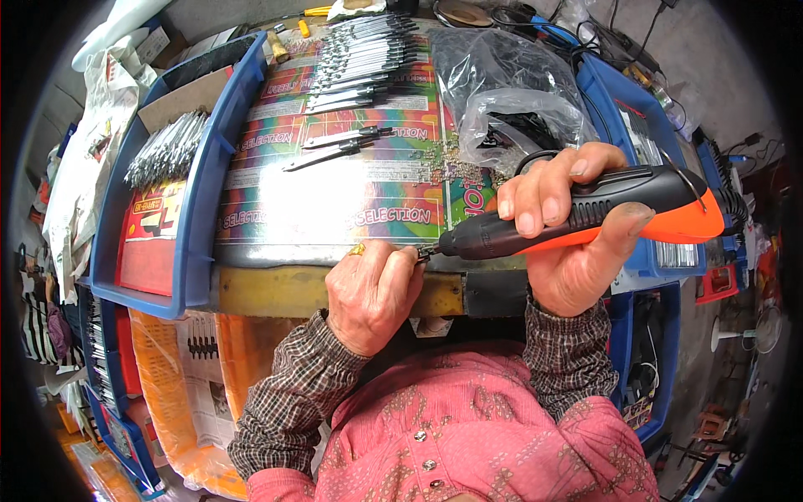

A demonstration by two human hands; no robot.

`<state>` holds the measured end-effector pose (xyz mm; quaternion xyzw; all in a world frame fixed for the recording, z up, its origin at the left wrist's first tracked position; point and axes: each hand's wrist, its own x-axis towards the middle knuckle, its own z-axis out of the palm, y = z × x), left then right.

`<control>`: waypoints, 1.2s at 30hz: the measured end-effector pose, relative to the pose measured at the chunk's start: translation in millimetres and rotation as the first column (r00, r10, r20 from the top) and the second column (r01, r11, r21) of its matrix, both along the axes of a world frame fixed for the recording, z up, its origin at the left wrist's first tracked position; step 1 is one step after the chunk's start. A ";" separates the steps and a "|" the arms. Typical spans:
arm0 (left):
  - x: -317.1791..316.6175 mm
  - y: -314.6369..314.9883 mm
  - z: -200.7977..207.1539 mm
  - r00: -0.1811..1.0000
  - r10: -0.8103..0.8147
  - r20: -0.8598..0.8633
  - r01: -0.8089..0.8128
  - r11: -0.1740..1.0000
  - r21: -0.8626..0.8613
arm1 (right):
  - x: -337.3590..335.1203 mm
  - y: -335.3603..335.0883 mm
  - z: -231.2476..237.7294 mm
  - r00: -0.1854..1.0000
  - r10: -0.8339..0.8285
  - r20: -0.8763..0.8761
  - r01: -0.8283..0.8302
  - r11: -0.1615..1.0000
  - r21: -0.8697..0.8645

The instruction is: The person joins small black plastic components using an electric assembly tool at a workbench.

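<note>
My right hand is wrapped round a black and orange electric screwdriver, held nearly level with its nose to the left. Close to the bench's front edge, my left hand is closed, thumb and fingertips pinched at the screwdriver's tip. A small dark end shows at those fingertips; the hand hides the rest of it. Two slim black and silver rods, one rod above the other rod, lie beyond my left hand. Farther back is a row of similar rods.
Small metal bits are scattered beside a clear plastic bag with black parts. Blue trays flank the bench: the left tray holds many slim rods, the right tray more parts. Below left sits an orange basket.
</note>
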<state>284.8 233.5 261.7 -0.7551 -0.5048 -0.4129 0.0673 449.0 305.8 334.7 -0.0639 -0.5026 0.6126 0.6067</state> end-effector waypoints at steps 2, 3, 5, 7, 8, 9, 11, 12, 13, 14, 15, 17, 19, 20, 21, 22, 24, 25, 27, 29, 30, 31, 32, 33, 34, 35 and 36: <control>-0.2 0.4 -0.6 1.000 -0.003 0.007 0.003 1.000 0.007 | 0.3 -0.6 1.5 1.000 0.006 0.001 -0.006 1.000 0.001; -0.3 0.6 -1.1 1.000 -0.005 0.015 0.005 1.000 0.014 | 0.4 -0.9 2.1 1.000 0.012 0.004 -0.012 1.000 0.001; -0.5 1.9 -3.4 0.999 -0.010 0.031 0.009 1.000 0.026 | 0.0 -1.2 2.4 1.000 0.018 0.000 -0.018 1.000 0.001; -0.4 2.5 -3.4 0.999 -0.017 0.047 0.015 0.999 0.039 | -0.2 -1.6 2.7 1.000 0.023 -0.003 -0.023 1.000 0.000; -0.3 2.7 -2.6 0.999 -0.012 0.045 0.010 0.999 0.041 | 0.0 -1.7 2.9 1.000 0.022 -0.001 -0.022 1.000 -0.001; -0.2 2.8 -1.7 0.999 -0.008 0.043 0.006 0.999 0.044 | 0.2 -1.9 3.1 1.000 0.021 0.001 -0.021 1.000 -0.001; -0.5 1.1 1.7 0.999 -0.003 0.047 0.002 1.000 0.015 | 0.1 -2.2 2.9 1.000 0.017 0.000 -0.017 1.000 -0.002; -0.5 0.5 2.8 0.999 0.002 0.052 -0.002 1.000 -0.014 | 0.2 -2.4 2.8 1.000 0.014 -0.001 -0.014 1.000 -0.004; -0.4 1.1 2.4 0.999 0.001 0.051 -0.001 1.000 -0.014 | 0.2 -2.5 2.8 1.000 0.013 -0.001 -0.013 1.000 -0.003; -0.2 2.1 1.7 0.998 -0.005 0.070 0.006 1.000 -0.005 | 0.2 -2.6 2.7 1.000 0.013 0.003 -0.013 1.000 0.000; -0.2 2.8 1.4 0.996 -0.012 0.088 0.012 1.000 0.003 | 0.2 -2.7 2.7 1.000 0.013 0.007 -0.013 1.000 0.003; -0.2 2.9 2.8 0.994 -0.022 0.104 0.024 1.000 -0.013 | -0.1 -2.6 2.3 1.000 0.010 0.007 -0.010 1.000 0.001; -0.3 3.0 2.8 0.992 -0.032 0.120 0.036 0.999 -0.029 | -0.2 -2.5 1.8 1.000 0.007 0.008 -0.007 1.000 -0.001; -0.4 3.1 2.3 0.991 -0.034 0.127 0.040 0.998 -0.050 | 0.0 -2.5 1.4 1.000 0.004 0.013 -0.004 1.000 0.003; -0.5 3.2 1.8 0.990 -0.035 0.134 0.045 0.996 -0.071 | 0.1 -2.4 0.9 1.000 0.002 0.018 -0.002 1.000 0.007; -0.6 3.2 2.0 0.990 -0.036 0.134 0.046 0.996 -0.072 | 0.5 -2.3 0.6 1.000 0.001 0.018 -0.001 1.000 0.005; -0.9 3.6 2.6 0.990 -0.042 0.132 0.056 0.993 -0.101 | 1.8 -2.0 -0.1 1.000 -0.011 0.019 0.011 1.000 0.007; -1.3 3.9 2.5 0.990 -0.042 0.131 0.055 0.993 -0.102 | 2.4 -1.7 -0.4 1.000 -0.011 0.018 0.011 1.000 0.006; -2.0 4.4 2.3 0.990 -0.058 0.127 0.070 0.993 -0.099 | 3.4 -1.1 -0.9 1.000 -0.023 -0.005 0.023 1.000 0.013; -2.2 4.4 2.4 0.989 -0.055 0.136 0.070 0.992 -0.108 | 2.1 -1.0 -1.1 0.999 -0.054 0.003 0.054 0.998 0.020; -2.3 4.4 2.5 0.988 -0.052 0.146 0.069 0.991 -0.116 | 1.7 -1.0 -1.2 0.996 -0.085 0.010 0.085 0.996 0.029; -2.3 4.3 2.7 0.988 -0.052 0.146 0.069 0.991 -0.116 | 1.9 -0.9 -1.3 0.996 -0.085 0.010 0.085 0.996 0.028; -2.4 4.0 2.8 0.982 -0.055 0.178 0.076 0.991 -0.112 | 2.4 -0.8 -1.4 0.996 -0.091 0.010 0.091 0.996 0.022; -2.5 3.7 3.0 0.976 -0.058 0.210 0.083 0.991 -0.108 | 2.9 -0.7 -1.5 0.995 -0.097 0.011 0.097 0.995 0.015; -2.8 3.5 3.2 0.976 -0.059 0.210 0.083 0.991 -0.108 | 3.4 -0.7 -1.6 0.995 -0.098 0.011 0.098 0.995 0.014; -3.2 3.2 3.4 0.976 -0.072 0.205 0.094 0.990 -0.102 | 4.0 -0.6 -1.8 0.994 -0.106 0.019 0.106 0.994 0.016; -3.4 3.0 3.4 0.976 -0.084 0.199 0.105 0.990 -0.096 | 4.7 -0.5 -1.9 0.993 -0.114 0.027 0.113 0.993 0.018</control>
